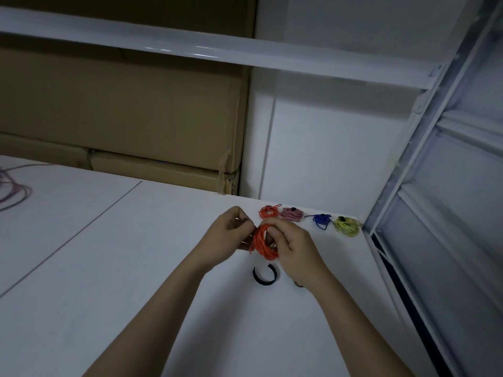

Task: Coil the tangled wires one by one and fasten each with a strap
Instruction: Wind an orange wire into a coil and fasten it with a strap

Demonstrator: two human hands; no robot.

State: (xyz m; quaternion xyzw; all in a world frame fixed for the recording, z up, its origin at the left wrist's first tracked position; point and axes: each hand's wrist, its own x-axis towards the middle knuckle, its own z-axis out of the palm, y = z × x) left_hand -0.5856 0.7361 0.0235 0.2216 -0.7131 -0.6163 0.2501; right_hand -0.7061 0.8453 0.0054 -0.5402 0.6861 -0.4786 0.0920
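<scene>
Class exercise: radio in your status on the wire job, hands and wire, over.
Both hands, left and right, grip orange coil above table. Black strap loose below, not yet on. Four coils lined up behind. Nothing in the way.

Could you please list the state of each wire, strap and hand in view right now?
Orange coil: held in both hands, unstrapped.
Left hand: pinching the coil's edge.
Right hand: gripping the coil.
Black strap: open, curled on the table.
Four coils: bundled, in a row by the wall.
Purple wire: loose, uncoiled.
</scene>
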